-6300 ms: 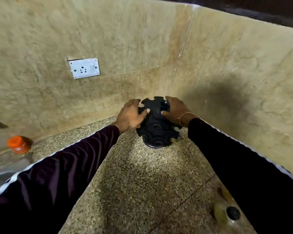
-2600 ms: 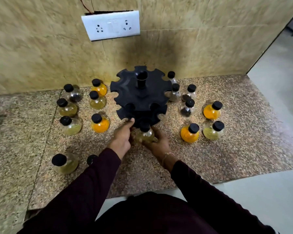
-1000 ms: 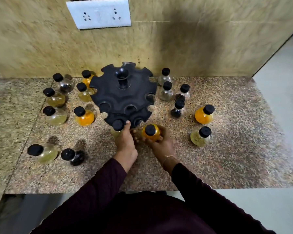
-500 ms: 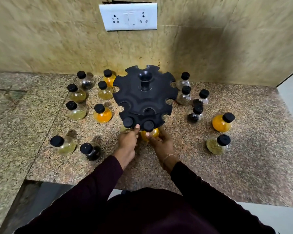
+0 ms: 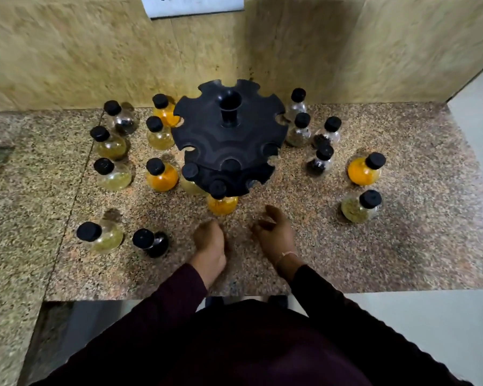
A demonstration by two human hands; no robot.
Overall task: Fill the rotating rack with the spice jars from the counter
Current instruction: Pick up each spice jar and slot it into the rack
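A white socket plate [image 5: 195, 5] is mounted on the beige stone wall [image 5: 67, 57], cut off by the upper edge. Pale floor [image 5: 430, 330] is seen beyond the wall's right end.

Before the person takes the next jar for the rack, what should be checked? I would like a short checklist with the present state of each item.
1. Left hand holds nothing: ok.
2. Right hand holds nothing: ok, fingers loosely curled above the counter.
3. Orange jar sits in a front slot of the rack: ok; whether it is fully seated, cannot tell.
4. Yellow jar in the neighbouring slot: ok.
5. Free slots remain on the upper tier: ok.
6. A loose jar nearby to pick: ok, the dark jar stands left of the left hand.
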